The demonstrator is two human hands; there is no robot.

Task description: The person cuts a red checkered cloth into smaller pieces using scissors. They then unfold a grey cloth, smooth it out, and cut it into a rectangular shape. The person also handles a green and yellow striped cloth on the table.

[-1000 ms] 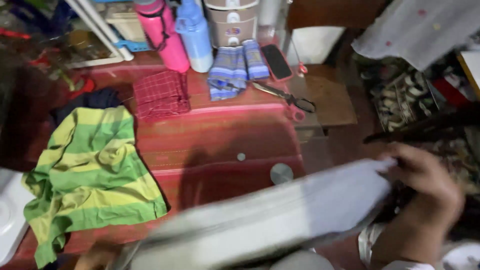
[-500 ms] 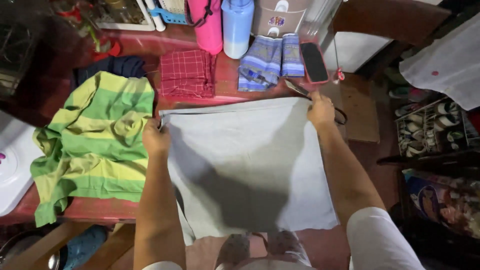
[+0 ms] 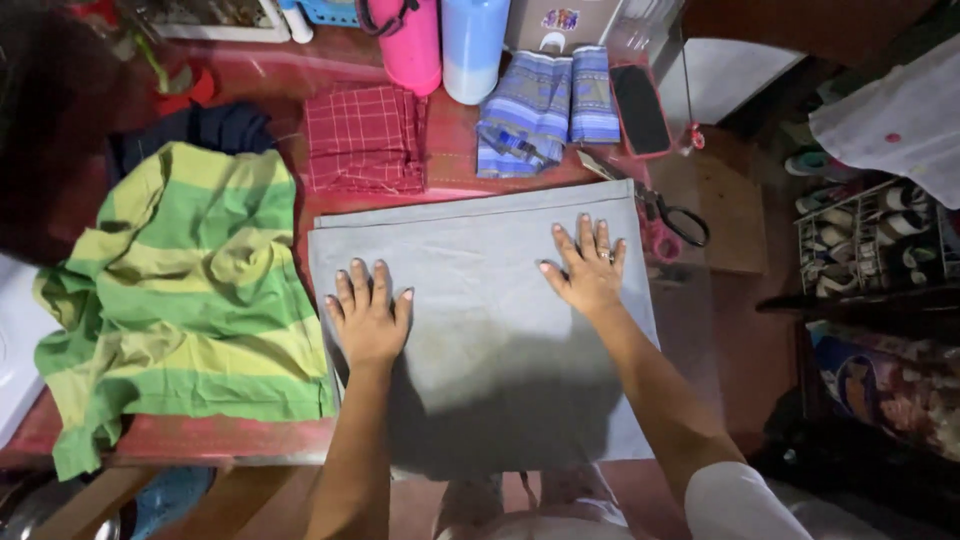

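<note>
Grey cloth [image 3: 480, 330] spread flat across the tabletop's [image 3: 455, 160] near edge, long axis left to right. Left hand [image 3: 368, 318] and right hand [image 3: 588, 272] pressed on it, fingers splayed flat, gripping nothing; right hand farther up.

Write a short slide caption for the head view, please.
Both hands, left hand and right hand, pressed flat on grey cloth.
</note>
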